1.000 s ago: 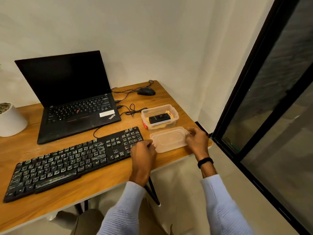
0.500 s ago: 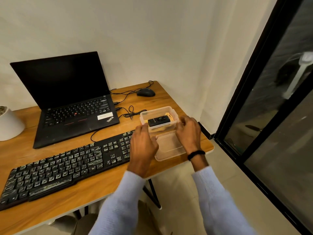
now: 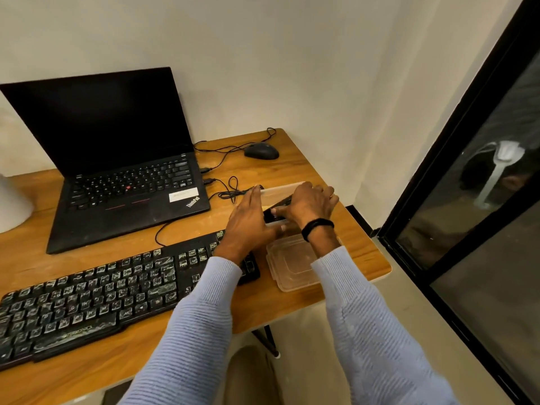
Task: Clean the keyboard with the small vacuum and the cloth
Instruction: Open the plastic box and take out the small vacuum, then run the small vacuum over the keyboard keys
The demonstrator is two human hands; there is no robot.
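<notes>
A black keyboard point(image 3: 102, 296) with dusty keys lies along the table's front. To its right stands a clear plastic container point(image 3: 280, 190), with its lid point(image 3: 292, 264) lying flat in front of it. Inside the container sits the small black vacuum point(image 3: 277, 207), mostly covered by my hands. My left hand point(image 3: 248, 226) rests with straight fingers against the container's left side. My right hand point(image 3: 309, 206) reaches into the container, its fingers and thumb curled round the vacuum. The cloth is hidden.
An open black laptop point(image 3: 122, 176) stands behind the keyboard, its cables point(image 3: 230, 191) running beside the container. A black mouse point(image 3: 261, 151) sits at the back right and a white pot point(image 3: 11, 200) at the left edge. A black-framed glass door point(image 3: 467, 200) is close on the right.
Both hands left the lid and moved forward to the container. The left hand now lies against its side and the right hand has gone inside onto the vacuum.
</notes>
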